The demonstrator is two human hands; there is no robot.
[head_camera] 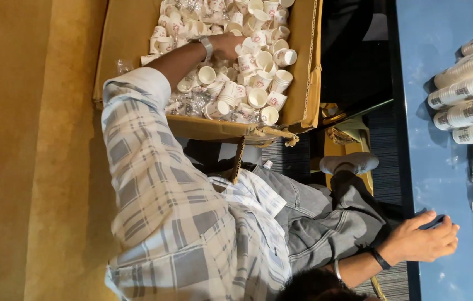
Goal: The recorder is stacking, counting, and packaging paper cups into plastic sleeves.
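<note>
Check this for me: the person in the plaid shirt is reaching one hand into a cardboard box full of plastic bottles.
Not quite: the cardboard box is full of loose white paper cups, not plastic bottles. The head view shows the plaid-shirted person's hand reaching in among them.

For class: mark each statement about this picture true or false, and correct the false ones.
1. The cardboard box holds loose white paper cups. True.
2. The hand with the watch rests on the blue table. False: it reaches into the box among the cups.
3. Stacks of cups lie on the blue table. True.
4. The person wears a plain red shirt. False: a pale checked shirt.
5. The hand with the black wristband is at the table's edge. True.
</note>
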